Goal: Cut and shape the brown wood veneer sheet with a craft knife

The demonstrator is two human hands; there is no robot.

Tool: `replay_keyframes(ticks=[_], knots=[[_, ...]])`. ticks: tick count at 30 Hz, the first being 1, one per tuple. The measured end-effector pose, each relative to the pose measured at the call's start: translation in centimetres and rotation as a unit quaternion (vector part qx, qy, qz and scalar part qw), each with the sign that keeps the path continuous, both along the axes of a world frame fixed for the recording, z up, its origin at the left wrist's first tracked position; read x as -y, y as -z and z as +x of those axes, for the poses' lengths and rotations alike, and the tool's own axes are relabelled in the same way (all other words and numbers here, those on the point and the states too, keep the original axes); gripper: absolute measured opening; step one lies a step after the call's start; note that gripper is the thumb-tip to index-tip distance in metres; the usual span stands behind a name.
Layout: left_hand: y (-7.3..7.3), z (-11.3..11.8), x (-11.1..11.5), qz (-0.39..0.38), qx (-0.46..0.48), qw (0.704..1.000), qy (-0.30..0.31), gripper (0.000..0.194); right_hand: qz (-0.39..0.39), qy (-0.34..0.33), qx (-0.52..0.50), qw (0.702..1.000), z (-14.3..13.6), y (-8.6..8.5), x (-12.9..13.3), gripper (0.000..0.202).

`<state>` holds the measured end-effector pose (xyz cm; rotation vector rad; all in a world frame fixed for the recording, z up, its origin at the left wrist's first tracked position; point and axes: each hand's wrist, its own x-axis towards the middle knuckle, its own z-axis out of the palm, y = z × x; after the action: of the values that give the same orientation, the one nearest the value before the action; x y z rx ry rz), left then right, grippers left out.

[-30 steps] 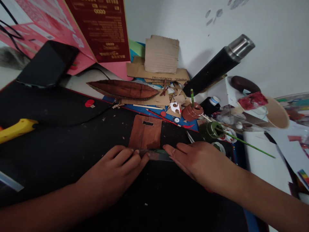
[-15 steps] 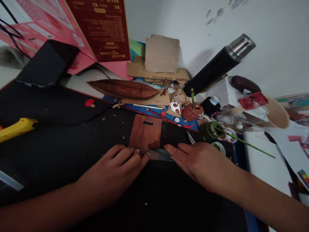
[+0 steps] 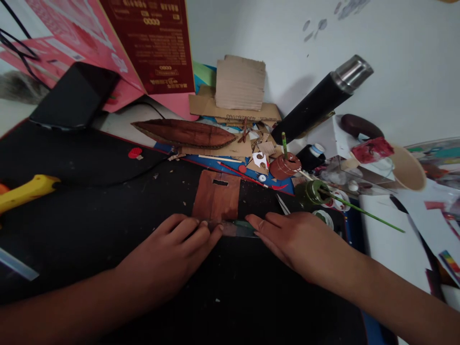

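A brown-painted cardboard piece (image 3: 216,196) with a small rectangular slot near its far edge lies on the black mat. Across its near edge runs a clear flat strip that looks like a ruler (image 3: 230,230). My left hand (image 3: 183,251) is closed, its bent fingertips pressing the ruler's left part down. At the other end, my right hand (image 3: 293,235) has its fingers and thumb pinched together on the ruler's right part. Whether the right fingers also hold something else is hidden. Just past the right hand lies a pointed metal tip (image 3: 282,204), perhaps of scissors.
Behind the mat sits a brown boat-shaped cardboard piece (image 3: 185,133). A black thermos (image 3: 312,106) leans against the wall. Paint jars, including a green one (image 3: 312,194) with a green stick, stand at the right. A yellow-handled tool (image 3: 30,191) lies left.
The camera view has shifted slightly. Both hands stay on the ruler, and the cardboard piece keeps its place beneath it.
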<state>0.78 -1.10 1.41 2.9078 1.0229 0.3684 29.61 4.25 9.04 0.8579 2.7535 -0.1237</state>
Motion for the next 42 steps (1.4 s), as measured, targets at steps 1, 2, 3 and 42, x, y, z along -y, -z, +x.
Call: replay_keyframes(ticks=[1, 2, 3, 42], knots=[[0.0, 0.0, 0.0, 0.000, -0.001, 1.000, 0.001, 0.053, -0.001, 0.002, 0.000, 1.000, 0.0, 0.0, 0.0, 0.044], [-0.1, 0.0, 0.0, 0.001, -0.002, 1.000, 0.002, 0.052, -0.001, 0.003, 0.001, 1.000, 0.0, 0.0, 0.1, 0.044], [-0.1, 0.0, 0.0, 0.001, -0.004, 1.000, 0.002, 0.051, -0.002, 0.004, 0.000, 1.000, -0.1, -0.1, 0.1, 0.044], [-0.3, 0.1, -0.1, -0.002, -0.006, 1.000, -0.001, 0.053, 0.004, 0.017, -0.060, 0.998, -0.7, -1.0, -0.5, 0.032]])
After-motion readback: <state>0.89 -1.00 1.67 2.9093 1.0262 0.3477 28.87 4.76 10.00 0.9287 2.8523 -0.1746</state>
